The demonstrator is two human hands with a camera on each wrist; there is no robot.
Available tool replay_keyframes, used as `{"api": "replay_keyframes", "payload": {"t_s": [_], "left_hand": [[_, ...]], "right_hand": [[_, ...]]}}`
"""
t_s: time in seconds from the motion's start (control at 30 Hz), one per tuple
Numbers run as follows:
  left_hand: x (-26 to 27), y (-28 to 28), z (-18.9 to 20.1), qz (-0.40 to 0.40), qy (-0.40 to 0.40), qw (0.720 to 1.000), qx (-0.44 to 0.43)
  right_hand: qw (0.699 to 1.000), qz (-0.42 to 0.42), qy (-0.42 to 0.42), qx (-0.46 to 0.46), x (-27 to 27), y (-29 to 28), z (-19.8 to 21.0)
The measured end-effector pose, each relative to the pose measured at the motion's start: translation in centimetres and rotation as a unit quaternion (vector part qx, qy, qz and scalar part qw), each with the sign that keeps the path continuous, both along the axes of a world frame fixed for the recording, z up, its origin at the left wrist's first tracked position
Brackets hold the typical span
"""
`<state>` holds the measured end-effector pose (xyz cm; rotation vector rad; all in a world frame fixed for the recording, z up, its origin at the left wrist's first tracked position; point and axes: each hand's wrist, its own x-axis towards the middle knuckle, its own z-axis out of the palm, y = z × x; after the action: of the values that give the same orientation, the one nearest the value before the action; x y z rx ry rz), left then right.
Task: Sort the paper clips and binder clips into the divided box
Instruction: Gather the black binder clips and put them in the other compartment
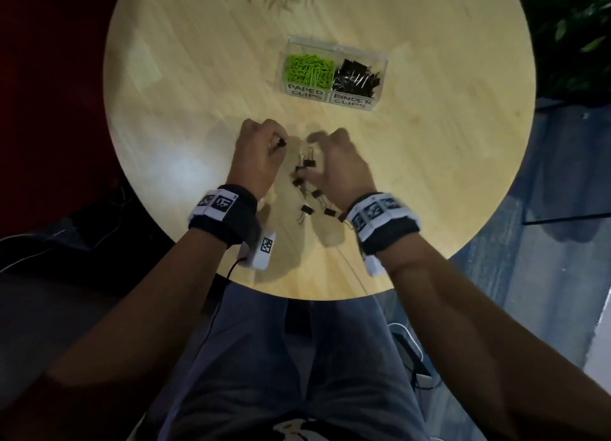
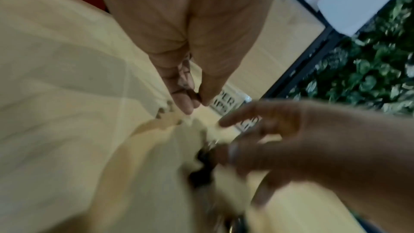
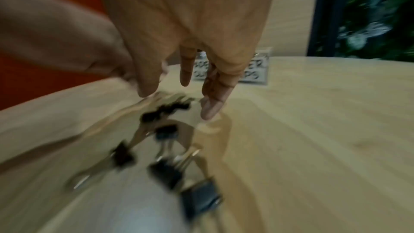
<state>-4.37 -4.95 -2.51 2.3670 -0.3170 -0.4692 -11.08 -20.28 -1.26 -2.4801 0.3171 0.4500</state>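
Inside, green paper clips (image 1: 309, 71), black binder clips (image 1: 357, 76)

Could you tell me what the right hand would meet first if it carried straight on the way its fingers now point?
Probably bare table, then the divided box at its binder-clip label. The right hand points at it; the loose binder clips lie beside and behind its fingers. Depth is uncertain.

The round wooden table (image 1: 429, 176) carries a divided box (image 1: 330, 101) and loose binder clips (image 1: 305, 210).
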Motion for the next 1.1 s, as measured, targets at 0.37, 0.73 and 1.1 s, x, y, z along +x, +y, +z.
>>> {"api": "replay_keyframes", "payload": {"t_s": [0.37, 0.73, 1.1], "left_hand": [[6.8, -11.2, 4.3, -0.135, -0.066, 0.988, -0.039], [-2.2, -2.1, 1.9, -0.044, -0.021, 0.998, 0.043], [-8.7, -0.9, -0.8, -0.141, 0.056, 0.987, 0.046]], "right_hand": [[0.998, -0.004, 0.067, -0.003, 0.4, 2.6, -1.2], [0.998, -0.015, 0.053, 0.042, 1.2, -0.4, -1.1], [0.972, -0.155, -0.025, 0.175, 1.4, -3.9, 1.0]]}}
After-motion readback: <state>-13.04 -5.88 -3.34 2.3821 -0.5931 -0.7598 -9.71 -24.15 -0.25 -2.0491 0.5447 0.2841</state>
